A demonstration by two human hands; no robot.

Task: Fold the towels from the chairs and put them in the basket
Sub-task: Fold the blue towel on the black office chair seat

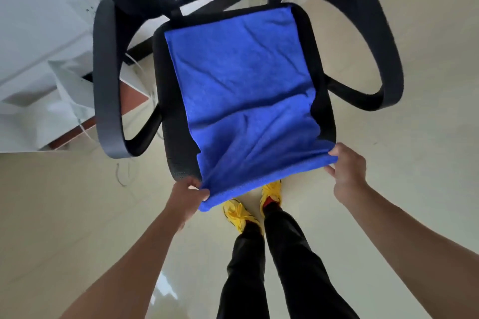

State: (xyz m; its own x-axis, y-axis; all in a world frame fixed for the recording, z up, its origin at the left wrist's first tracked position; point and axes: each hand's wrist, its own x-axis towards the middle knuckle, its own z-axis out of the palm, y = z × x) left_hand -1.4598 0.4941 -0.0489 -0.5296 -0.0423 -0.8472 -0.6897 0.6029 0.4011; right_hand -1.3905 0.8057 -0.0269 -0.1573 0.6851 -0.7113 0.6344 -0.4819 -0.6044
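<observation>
1. A pale glossy floor [414, 72] fills most of the view, seen from above
2. A black chair [107, 90] with a mesh back and 2 curved armrests stands on it, its seat front towards the person
3. White furniture [31, 21] stands beside the chair on the left
4. A blue towel [246, 80] lies spread over the seat, from the back edge to past the front edge. The far part lies flat with a few creases, while the near edge is raised off the seat and stretched between the 2 hands
5. Both bare forearms reach forward from the lower corners of the view, angled in towards the chair's front
6. Legs in black trousers [259, 267] stand between the arms
7. The right hand [347, 171] pinches the towel's near right corner between thumb and fingertips, the back of the hand facing up
8. The left hand [185, 199] grips the near left corner, thumb on top of the cloth and fingers curled beneath, with a bit of the corner hanging below it
9. Yellow shoes [239, 215] point at the chair, the toes just under the towel's near edge
</observation>
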